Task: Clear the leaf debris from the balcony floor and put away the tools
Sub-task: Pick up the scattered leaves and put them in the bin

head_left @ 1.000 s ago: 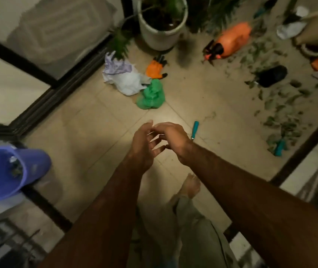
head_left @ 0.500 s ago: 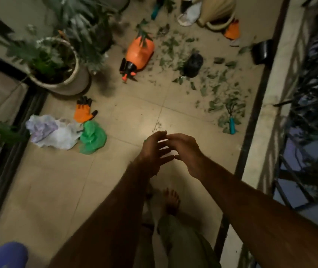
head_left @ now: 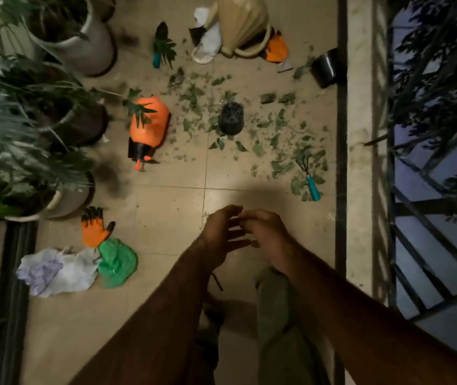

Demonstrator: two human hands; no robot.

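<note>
Green leaf debris (head_left: 266, 126) lies scattered over the tan balcony tiles ahead of me. A small hand rake with a teal handle (head_left: 311, 182) rests among the leaves near the right wall. A teal-handled trowel (head_left: 157, 51) lies farther off. An orange spray bottle (head_left: 148, 126) lies on its side, and a small black pot (head_left: 230, 118) sits upside down in the debris. My left hand (head_left: 220, 233) and my right hand (head_left: 267, 232) hover together above the floor, fingers relaxed and touching, holding nothing.
Potted plants (head_left: 63, 45) line the left side. An orange glove (head_left: 94, 227), a green bag (head_left: 116, 262) and white cloth (head_left: 55, 273) lie at lower left. A tan sack (head_left: 241, 20), another orange glove (head_left: 276, 50) and a black pot (head_left: 326, 66) sit at the back. A railing (head_left: 416, 218) bounds the right.
My view has swung right and forward, from the purple bucket and doorway toward the leaf debris and railing. Both hands stay together in front of me, still holding nothing.
</note>
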